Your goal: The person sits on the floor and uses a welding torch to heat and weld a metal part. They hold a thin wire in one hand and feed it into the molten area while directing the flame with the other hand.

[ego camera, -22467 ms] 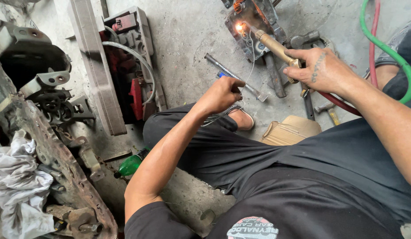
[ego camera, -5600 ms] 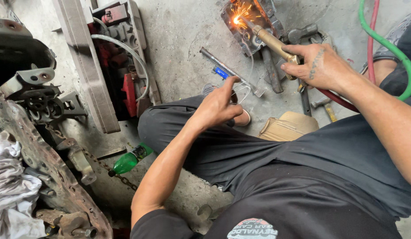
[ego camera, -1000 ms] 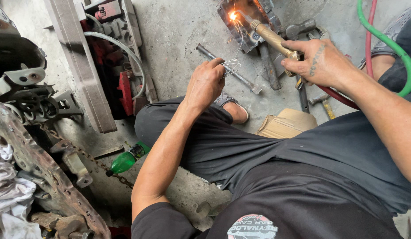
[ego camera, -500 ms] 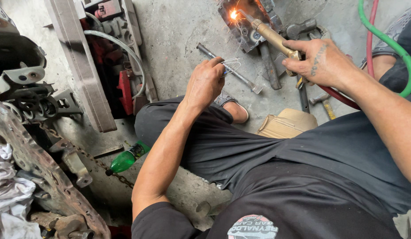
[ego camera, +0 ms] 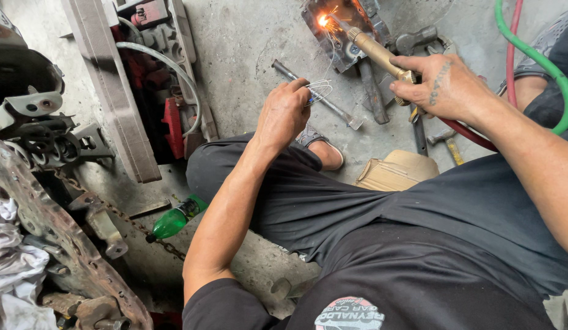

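One container shows here, a green plastic bottle lying on its side on the concrete floor by your left knee; what it holds cannot be made out. Your right hand is closed in a firm grip around the brass-coloured cutting torch, whose tip points up and left at a dark scrap of metal plate, where a bright orange spot throws sparks. Your left hand has its fingers pinched shut on a thin loop of silvery wire, held just below and left of the glowing spot, above a long grey steel rod that lies slantwise on the floor. Two hoses run away at the upper right, one green hose and one red hose, curving past your right forearm. A flattened piece of tan cardboard sits between your leg and a small hammer. To the left, one long grey metal beam leans across red and black machine parts, with a white cable looped over them. One rusty chain trails past the bottle toward a heap of rusted brackets, and white rags are bunched at the lower left corner.
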